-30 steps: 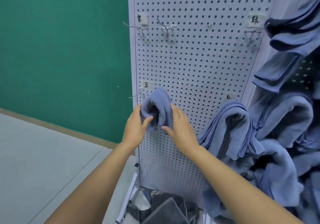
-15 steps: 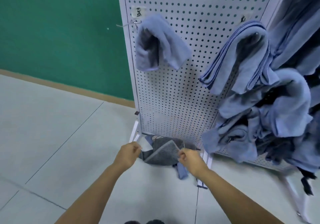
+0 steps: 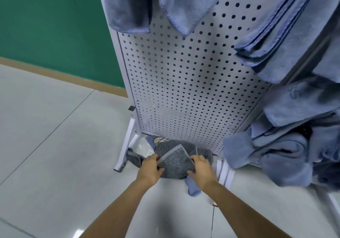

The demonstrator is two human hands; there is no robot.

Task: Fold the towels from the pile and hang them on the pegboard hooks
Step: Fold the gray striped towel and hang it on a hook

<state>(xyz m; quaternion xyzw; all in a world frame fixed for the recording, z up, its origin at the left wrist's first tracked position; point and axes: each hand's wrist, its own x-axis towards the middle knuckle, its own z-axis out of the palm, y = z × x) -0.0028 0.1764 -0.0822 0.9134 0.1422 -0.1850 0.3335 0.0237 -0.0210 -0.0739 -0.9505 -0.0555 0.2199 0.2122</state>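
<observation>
Left hand and right hand: fingers curled, each gripping one side of the pale border of the grey striped towel. The towel lies bunched on the floor, at the bottom edge of the pegboard. Blue towels hang from the board above.

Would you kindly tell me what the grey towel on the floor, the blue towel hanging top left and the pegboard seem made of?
Grey towel: soft ribbed cloth, perhaps microfibre, with fine stripes and a flat paler hem. Blue towel: fluffy matt pile, likely microfibre or terry, with a stitched edge. Pegboard: probably painted sheet metal, smooth white with evenly punched holes.
</observation>
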